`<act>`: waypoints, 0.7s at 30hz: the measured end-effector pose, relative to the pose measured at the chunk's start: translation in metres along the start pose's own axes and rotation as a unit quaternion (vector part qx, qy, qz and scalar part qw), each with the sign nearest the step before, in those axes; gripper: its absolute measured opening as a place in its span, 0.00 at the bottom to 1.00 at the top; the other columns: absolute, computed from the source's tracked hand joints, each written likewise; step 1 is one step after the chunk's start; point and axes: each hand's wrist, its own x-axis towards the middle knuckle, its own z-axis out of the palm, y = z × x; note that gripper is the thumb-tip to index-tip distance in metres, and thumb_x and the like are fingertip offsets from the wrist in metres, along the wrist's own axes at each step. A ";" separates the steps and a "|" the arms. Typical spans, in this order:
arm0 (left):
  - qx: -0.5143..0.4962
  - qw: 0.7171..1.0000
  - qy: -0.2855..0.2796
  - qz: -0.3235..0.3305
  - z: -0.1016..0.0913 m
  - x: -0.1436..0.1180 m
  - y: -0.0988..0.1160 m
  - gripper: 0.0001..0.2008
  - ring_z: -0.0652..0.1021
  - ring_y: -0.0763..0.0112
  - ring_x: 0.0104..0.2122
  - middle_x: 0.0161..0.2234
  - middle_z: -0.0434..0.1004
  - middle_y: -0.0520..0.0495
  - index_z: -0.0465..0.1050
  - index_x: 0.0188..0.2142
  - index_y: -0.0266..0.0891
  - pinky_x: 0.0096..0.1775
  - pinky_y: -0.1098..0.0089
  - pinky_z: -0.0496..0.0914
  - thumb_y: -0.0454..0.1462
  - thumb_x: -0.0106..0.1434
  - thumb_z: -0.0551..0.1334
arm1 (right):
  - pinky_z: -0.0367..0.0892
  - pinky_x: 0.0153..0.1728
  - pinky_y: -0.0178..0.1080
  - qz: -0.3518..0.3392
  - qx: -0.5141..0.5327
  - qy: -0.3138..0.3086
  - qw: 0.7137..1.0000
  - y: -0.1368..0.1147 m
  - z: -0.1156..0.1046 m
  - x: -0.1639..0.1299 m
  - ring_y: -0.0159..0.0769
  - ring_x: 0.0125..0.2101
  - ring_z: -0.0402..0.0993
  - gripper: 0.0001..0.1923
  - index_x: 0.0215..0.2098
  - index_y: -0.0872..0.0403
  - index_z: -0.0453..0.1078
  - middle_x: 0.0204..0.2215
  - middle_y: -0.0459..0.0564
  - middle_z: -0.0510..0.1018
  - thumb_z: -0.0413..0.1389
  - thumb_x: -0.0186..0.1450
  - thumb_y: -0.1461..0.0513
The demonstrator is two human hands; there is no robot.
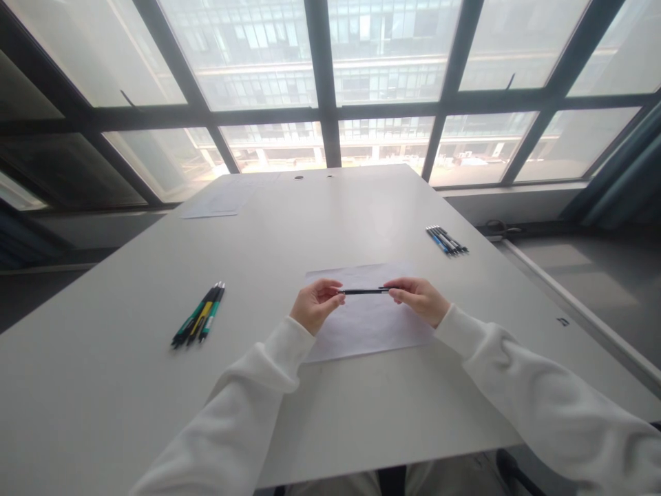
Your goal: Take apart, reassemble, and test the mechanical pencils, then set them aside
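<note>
Two hands meet over the white sheet of paper (369, 320) at the middle of the table (103, 386), and between them lies one black pen (364, 291), held level just above the sheet. The left hand (312, 306) pinches the pen's left end with thumb and fingertips curled in; the right hand (421, 300) grips the other end the same way.

As for progress, the sheet looks blank: no marks show on it, so any writing seems not yet begun, and the pen looks whole, with no part visibly off. Left of the sheet lie three pens (199, 322) with green and yellow barrels, close together. Right of the sheet and farther back lies a bunch of dark and blue pens (447, 240). Beyond the sheet, near the window side, rests a second paper (219, 200).

No brand, label or readable writing shows on pens or paper.
</note>
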 end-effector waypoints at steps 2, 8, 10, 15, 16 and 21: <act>-0.007 1.000 -0.001 0.005 0.000 0.000 0.000 0.14 0.77 0.69 0.27 0.25 0.76 0.47 0.71 0.33 0.34 0.32 0.69 0.72 0.37 0.46 0.67 | 0.61 0.29 0.36 0.001 -0.002 0.000 1.000 0.000 0.000 0.000 0.30 0.24 0.64 0.19 0.37 0.58 0.73 0.21 0.46 0.71 0.58 0.51 0.53; 0.014 1.000 0.004 0.001 0.001 0.000 0.000 0.12 0.77 0.68 0.25 0.23 0.75 0.47 0.72 0.29 0.34 0.31 0.68 0.72 0.40 0.48 0.66 | 0.63 0.30 0.37 -0.001 0.008 -0.001 1.000 0.001 0.000 0.000 0.31 0.24 0.66 0.19 0.36 0.58 0.73 0.21 0.47 0.72 0.59 0.51 0.53; 0.021 1.000 0.003 0.002 0.001 0.000 0.001 0.12 0.76 0.69 0.24 0.23 0.75 0.47 0.72 0.29 0.34 0.31 0.68 0.72 0.41 0.48 0.65 | 0.64 0.31 0.38 0.001 0.024 -0.001 1.000 0.001 0.001 0.000 0.31 0.24 0.67 0.19 0.36 0.58 0.72 0.21 0.47 0.72 0.59 0.51 0.53; 0.013 1.000 0.004 0.003 0.001 -0.001 0.003 0.14 0.77 0.69 0.27 0.25 0.76 0.47 0.71 0.32 0.34 0.32 0.68 0.71 0.40 0.46 0.67 | 0.65 0.32 0.39 0.007 0.064 -0.007 0.998 0.004 0.002 0.001 0.32 0.25 0.68 0.19 0.36 0.58 0.72 0.23 0.48 0.74 0.60 0.50 0.54; 0.009 1.000 0.007 0.007 0.001 0.000 0.003 0.15 0.77 0.69 0.27 0.25 0.75 0.47 0.71 0.33 0.34 0.33 0.68 0.71 0.39 0.46 0.67 | 0.65 0.32 0.39 0.008 0.067 -0.007 0.998 0.004 0.002 0.001 0.32 0.26 0.68 0.19 0.36 0.58 0.72 0.23 0.49 0.74 0.60 0.50 0.54; 0.009 1.000 0.010 0.022 0.000 0.000 0.001 0.12 0.76 0.70 0.27 0.25 0.75 0.48 0.72 0.31 0.34 0.33 0.69 0.71 0.38 0.47 0.66 | 0.66 0.32 0.39 0.014 0.072 0.000 0.997 0.002 0.003 0.000 0.32 0.25 0.69 0.20 0.35 0.58 0.72 0.23 0.48 0.74 0.61 0.49 0.54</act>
